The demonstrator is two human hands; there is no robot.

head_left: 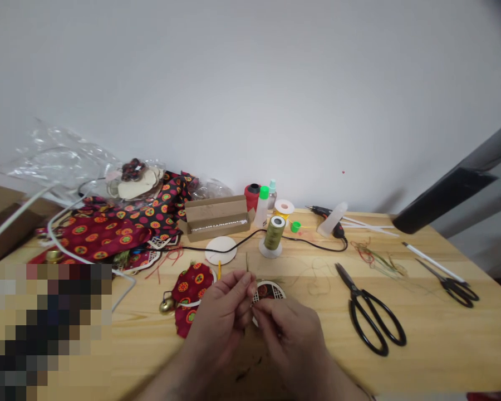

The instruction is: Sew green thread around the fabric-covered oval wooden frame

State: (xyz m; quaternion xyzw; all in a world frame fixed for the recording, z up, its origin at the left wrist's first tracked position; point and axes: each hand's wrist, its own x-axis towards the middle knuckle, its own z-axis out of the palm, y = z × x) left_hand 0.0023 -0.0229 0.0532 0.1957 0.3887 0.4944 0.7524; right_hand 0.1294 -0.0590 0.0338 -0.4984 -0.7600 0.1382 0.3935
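My left hand is closed in a pinch, and a thin green strand sticks up from its fingertips. Close against it, my right hand is pinched too; what lies between its fingers is too small to make out. Partly hidden behind the hands is a round white openwork piece with dark patterned fabric in it. Left of my left hand lies a red patterned fabric piece with a white edge, a brass bell beside it. A spool of olive-green thread stands upright beyond the hands.
Large black-handled scissors lie at the right, smaller scissors farther right. Behind are an open cardboard box, a green-capped bottle and a glue gun. A black cable crosses the table. Patterned fabric is heaped left.
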